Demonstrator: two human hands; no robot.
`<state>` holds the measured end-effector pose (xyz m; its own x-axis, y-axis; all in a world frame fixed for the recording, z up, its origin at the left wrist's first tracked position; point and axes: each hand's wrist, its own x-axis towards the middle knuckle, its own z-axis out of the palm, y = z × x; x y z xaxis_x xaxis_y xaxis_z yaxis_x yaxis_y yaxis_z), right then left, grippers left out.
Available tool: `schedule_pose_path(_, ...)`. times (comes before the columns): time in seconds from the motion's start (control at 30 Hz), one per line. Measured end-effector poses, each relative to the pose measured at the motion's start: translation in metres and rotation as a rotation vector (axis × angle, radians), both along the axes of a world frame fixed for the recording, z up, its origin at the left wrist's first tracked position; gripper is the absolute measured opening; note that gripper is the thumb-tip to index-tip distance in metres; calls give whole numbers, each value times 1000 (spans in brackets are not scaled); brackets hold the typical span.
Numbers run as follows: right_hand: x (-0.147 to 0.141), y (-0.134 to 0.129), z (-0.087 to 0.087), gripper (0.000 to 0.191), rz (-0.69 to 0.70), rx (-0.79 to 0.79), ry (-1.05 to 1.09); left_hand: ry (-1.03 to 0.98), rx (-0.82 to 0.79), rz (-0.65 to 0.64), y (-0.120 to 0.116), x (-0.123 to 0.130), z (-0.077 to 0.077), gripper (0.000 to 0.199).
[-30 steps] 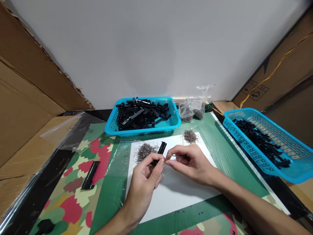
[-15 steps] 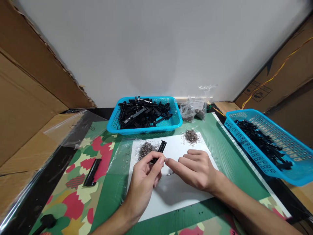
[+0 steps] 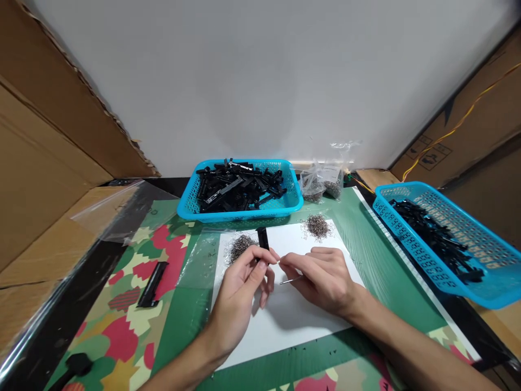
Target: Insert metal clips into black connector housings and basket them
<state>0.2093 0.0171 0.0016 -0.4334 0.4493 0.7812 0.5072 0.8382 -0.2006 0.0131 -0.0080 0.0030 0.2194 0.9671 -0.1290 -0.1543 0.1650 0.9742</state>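
My left hand (image 3: 243, 282) is closed on a narrow black plastic part (image 3: 263, 238), whose far end sticks up past the fingers. Its lower portion is hidden by my fingertips. My right hand (image 3: 323, 277) has its fingers curled, with index finger and thumb close to the left fingertips. From under the right palm juts a thin metal rod-like tool (image 3: 291, 280), pointing left; its other end is out of sight. Between the two hands' fingertips is a tiny pale spot too small to name. A pile of small metal springs or clips (image 3: 241, 248) lies just behind my left hand.
Both hands are over a white sheet (image 3: 244, 355). A second metal pile (image 3: 317, 226) is at its back right. Behind stands a blue basket (image 3: 240, 217) of black parts; another blue basket (image 3: 427, 266) is at right. A loose black part (image 3: 152, 285) lies left. Plastic bags (image 3: 321, 184) sit behind.
The black part has swung from leaning right to leaning slightly left. My right fingers have curled in more, and the metal tool now sits a little higher and further right.
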Motion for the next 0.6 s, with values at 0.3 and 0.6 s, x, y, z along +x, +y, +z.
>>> schedule_pose_path(0.3, -3, -3, -5, 10, 33, -67, 51, -47, 100, 51, -8, 4, 2, 19)
schedule_pose_path(0.6, -12, -6, -4, 18, 43, -132, 146, 3, 43, -7, -12, 3, -1, 42)
